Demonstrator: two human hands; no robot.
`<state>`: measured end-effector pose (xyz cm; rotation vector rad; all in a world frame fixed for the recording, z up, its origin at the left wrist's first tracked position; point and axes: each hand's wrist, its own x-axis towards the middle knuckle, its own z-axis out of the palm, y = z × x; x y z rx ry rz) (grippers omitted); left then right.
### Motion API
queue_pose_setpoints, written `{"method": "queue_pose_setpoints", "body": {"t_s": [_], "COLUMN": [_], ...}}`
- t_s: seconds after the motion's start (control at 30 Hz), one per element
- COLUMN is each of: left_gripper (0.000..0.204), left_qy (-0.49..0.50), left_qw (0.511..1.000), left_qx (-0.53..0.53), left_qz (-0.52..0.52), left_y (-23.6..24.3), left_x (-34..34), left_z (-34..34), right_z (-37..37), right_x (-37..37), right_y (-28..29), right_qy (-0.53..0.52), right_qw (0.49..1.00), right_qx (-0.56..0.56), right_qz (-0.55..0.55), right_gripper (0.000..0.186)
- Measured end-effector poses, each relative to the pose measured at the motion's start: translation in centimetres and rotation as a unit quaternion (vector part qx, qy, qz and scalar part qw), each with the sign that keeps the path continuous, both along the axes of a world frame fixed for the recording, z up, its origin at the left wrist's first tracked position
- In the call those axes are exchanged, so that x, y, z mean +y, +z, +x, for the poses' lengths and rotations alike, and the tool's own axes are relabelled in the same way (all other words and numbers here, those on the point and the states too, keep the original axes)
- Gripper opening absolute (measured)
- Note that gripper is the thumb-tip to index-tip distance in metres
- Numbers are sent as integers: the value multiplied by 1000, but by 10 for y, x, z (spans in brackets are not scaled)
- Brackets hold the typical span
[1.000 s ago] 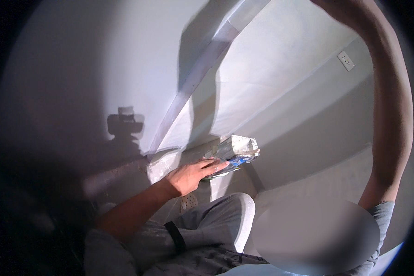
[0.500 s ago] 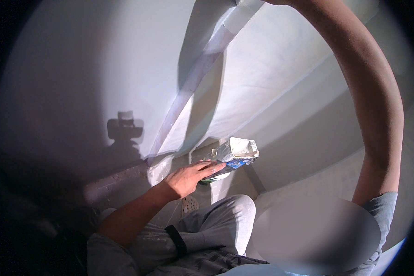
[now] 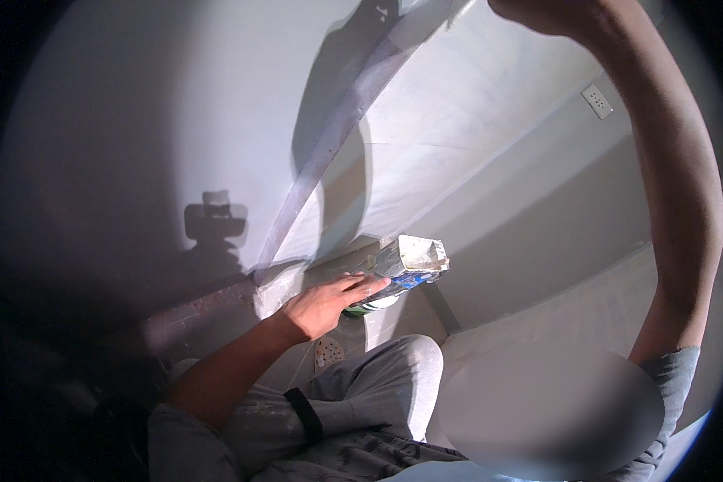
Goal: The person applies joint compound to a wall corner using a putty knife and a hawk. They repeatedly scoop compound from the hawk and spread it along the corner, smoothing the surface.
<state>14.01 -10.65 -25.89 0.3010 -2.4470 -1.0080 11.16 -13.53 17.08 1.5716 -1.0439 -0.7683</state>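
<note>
My left hand (image 3: 329,301) is wrapped round an open-topped carton (image 3: 410,278) with a dark and blue side and a pale silvery one. White residue coats the carton's inside walls; how full it is I cannot tell. High up, my right hand (image 3: 550,16) is partly cut off by the upper edge; its rounded underside looks closed, and what it holds is hidden. Just left of it, a small whitish streak lies by the upper end of a pale purplish wall edge (image 3: 323,157). A lit white wall surface (image 3: 442,120) lies right of that edge.
A wall outlet (image 3: 597,101) is set in the shaded right wall. Below the carton stands a round green-and-white container (image 3: 365,308), partly hidden. A perforated shoe (image 3: 328,352) and my bent knee (image 3: 414,369) are beneath. A grey blurred oval covers the lower right.
My right hand and forearm have shifted right, and the wall outlet has come into sight. The view has moved slightly. The left hand keeps its hold on the carton.
</note>
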Motion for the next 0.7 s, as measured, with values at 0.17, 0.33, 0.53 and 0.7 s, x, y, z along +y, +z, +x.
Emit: {"method": "queue_pose_setpoints", "body": {"t_s": [0.17, 0.33, 0.53, 0.7], "left_gripper": [89, 90, 84, 84], "left_qy": [-15, -13, -1, -16], "left_qw": [1000, 1000, 1000, 1000], "left_qx": [14, -4, 5, -7], "left_qz": [-11, 11, -13, 9], "left_y": [-5, -4, -11, -8], "left_x": [3, 1, 1, 1], "left_z": [-12, -8, -14, -14], "right_z": [7, 13, 7, 5], "right_x": [-10, -39, -65, -67], "right_y": [7, -25, -37, -45], "right_qy": [55, -10, -45, -62], "right_qw": [998, 999, 996, 994], "right_qx": [26, 44, 66, 94], "right_qz": [23, 25, 32, 10], "right_gripper": [28, 24, 21, 20]}}
